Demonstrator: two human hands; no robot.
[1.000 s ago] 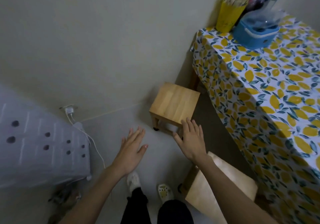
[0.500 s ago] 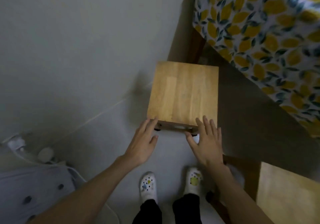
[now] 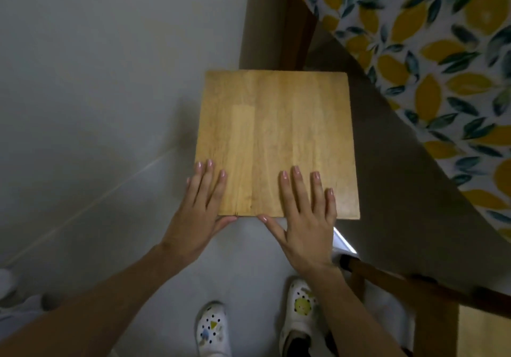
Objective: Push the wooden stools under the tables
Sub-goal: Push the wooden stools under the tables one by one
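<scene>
We have our left hand [image 3: 200,207] and right hand [image 3: 305,212] flat on the square light-wood stool [image 3: 276,141], fingers spread, thumbs hooked at its near edge — it stands just outside the lemon-print tablecloth [image 3: 431,74]. Next, we judge, a level shove toward the table.

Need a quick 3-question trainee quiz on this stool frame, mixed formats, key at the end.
1. True or false: both hands rest flat on the stool seat.
2. The left hand sits at which corner of the seat? A) near left B) far right C) far left
3. Fill in: the tablecloth is printed with ____.

Key:
1. True; the right hand lies near the near edge too, thumbs off the edge.
2. A
3. Lemons
</scene>
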